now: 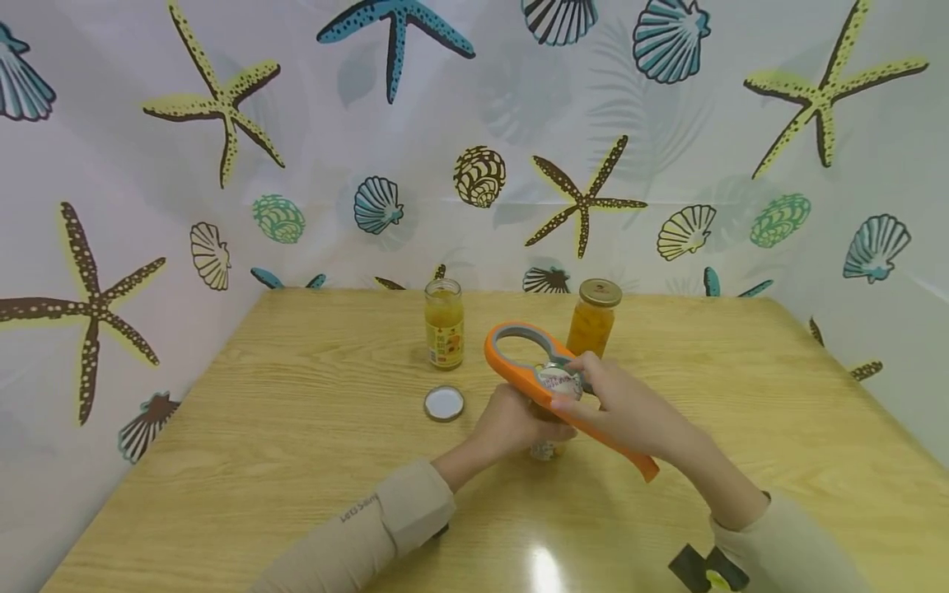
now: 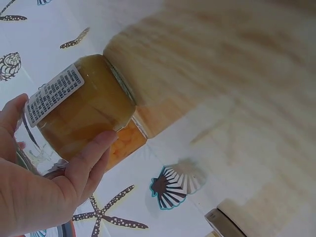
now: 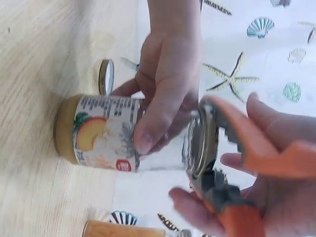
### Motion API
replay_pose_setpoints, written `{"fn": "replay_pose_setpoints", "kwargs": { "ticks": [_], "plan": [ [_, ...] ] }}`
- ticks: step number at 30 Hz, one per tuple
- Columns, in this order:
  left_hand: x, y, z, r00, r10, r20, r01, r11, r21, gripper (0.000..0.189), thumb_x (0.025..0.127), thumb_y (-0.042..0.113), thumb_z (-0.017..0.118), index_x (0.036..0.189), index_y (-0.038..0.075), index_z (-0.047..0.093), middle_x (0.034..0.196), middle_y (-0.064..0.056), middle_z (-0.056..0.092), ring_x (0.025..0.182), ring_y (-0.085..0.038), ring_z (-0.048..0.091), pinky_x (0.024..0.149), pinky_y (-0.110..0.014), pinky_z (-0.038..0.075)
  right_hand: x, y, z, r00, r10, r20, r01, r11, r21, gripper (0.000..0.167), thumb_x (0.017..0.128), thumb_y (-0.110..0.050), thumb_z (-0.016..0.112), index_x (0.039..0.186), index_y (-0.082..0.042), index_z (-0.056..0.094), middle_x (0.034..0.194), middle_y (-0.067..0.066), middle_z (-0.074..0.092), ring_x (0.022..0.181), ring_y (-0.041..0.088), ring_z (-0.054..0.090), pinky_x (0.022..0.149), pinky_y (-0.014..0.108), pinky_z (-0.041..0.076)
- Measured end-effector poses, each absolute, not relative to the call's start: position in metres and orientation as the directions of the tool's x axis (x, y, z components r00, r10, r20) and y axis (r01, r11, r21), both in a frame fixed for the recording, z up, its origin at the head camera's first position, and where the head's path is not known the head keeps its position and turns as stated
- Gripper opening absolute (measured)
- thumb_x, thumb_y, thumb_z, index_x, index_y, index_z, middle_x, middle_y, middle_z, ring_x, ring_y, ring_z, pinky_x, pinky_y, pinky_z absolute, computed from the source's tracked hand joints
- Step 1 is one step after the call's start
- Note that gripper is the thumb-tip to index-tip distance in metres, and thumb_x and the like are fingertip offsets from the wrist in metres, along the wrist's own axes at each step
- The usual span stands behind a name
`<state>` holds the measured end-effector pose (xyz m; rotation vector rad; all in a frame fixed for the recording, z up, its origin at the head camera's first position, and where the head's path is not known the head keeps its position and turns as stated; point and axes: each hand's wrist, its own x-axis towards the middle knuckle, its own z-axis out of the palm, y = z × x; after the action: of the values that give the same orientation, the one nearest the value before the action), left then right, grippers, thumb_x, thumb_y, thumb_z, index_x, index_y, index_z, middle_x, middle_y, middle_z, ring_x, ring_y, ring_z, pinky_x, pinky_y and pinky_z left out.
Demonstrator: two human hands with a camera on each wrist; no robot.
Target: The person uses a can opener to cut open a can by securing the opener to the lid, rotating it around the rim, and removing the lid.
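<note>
A labelled glass jar (image 3: 106, 133) with yellowish contents and a peach picture is gripped around its side by my left hand (image 1: 511, 424). In the left wrist view the jar's base (image 2: 94, 108) points away from the palm, with fingers along both sides. My right hand (image 1: 630, 403) holds an orange jar opener (image 1: 519, 380) with grey toothed inner edges. In the right wrist view the opener's toothed jaws stand around the metal lid (image 3: 211, 140) at the jar's mouth. The right thumb lies on the opener near the lid in the head view.
An uncovered jar (image 1: 445, 329) of yellow contents stands at the back of the wooden table (image 1: 311, 395). In front of it lies a loose lid (image 1: 443, 403), pale inside up. A lidded jar (image 1: 589, 325) of orange fruit stands behind the opener. A patterned cloth (image 1: 445, 115) hangs behind.
</note>
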<state>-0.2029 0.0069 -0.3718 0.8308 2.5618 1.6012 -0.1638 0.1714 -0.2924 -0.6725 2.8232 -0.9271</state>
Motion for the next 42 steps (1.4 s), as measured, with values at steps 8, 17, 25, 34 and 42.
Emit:
{"fn": "replay_pose_setpoints", "kwargs": {
  "ticks": [8,17,25,34,42],
  "plan": [
    [-0.202,0.008,-0.371,-0.873,0.418,0.252,0.418,0.372,0.829,0.048,0.069,0.024,0.077,0.110,0.012,0.055,0.100,0.004,0.059,0.089,-0.007,0.055,0.075,-0.021,0.045,-0.143,0.160,-0.297,-0.861,-0.434,0.264,-0.508,0.757,-0.411,0.025,0.082,-0.021,0.065,0.095,-0.007,0.048,0.118,0.029,0.036,0.079,0.029,0.054,0.062,0.034,0.047],
    [-0.201,0.008,-0.368,-0.879,0.418,0.232,0.397,0.367,0.842,0.056,0.066,0.026,0.079,0.114,0.010,0.054,0.103,0.002,0.060,0.091,-0.008,0.056,0.076,-0.021,0.045,-0.142,0.153,-0.304,-0.827,-0.424,0.369,-0.542,0.775,-0.324,0.035,0.066,0.002,0.075,0.085,-0.007,0.048,0.116,0.029,0.043,0.097,0.044,0.050,0.067,0.048,0.047],
    [-0.202,0.008,-0.368,-0.879,0.419,0.229,0.386,0.340,0.858,0.048,0.066,0.017,0.077,0.109,0.011,0.056,0.098,0.004,0.059,0.088,-0.007,0.056,0.075,-0.021,0.045,-0.136,0.143,-0.303,-0.857,-0.391,0.336,-0.477,0.848,-0.232,0.035,0.069,0.000,0.073,0.095,-0.006,0.050,0.121,0.031,0.042,0.097,0.048,0.048,0.057,0.056,0.044],
    [-0.202,0.010,-0.368,-0.872,0.427,0.240,0.426,0.418,0.802,0.049,0.069,0.017,0.076,0.113,0.009,0.057,0.102,0.001,0.061,0.092,-0.009,0.057,0.077,-0.019,0.044,-0.133,0.132,-0.303,-0.896,-0.335,0.291,-0.386,0.913,-0.135,0.041,0.070,-0.007,0.074,0.100,-0.007,0.046,0.124,0.032,0.036,0.091,0.047,0.047,0.055,0.054,0.043],
    [-0.204,0.011,-0.366,-0.854,0.437,0.282,0.487,0.482,0.728,0.055,0.072,0.024,0.075,0.119,0.007,0.052,0.107,-0.004,0.059,0.097,-0.014,0.056,0.082,-0.023,0.044,-0.134,0.129,-0.304,-0.887,-0.342,0.310,-0.380,0.922,-0.070,0.044,0.068,-0.011,0.078,0.091,-0.005,0.041,0.124,0.033,0.038,0.080,0.045,0.048,0.046,0.045,0.041]
  ]
}}
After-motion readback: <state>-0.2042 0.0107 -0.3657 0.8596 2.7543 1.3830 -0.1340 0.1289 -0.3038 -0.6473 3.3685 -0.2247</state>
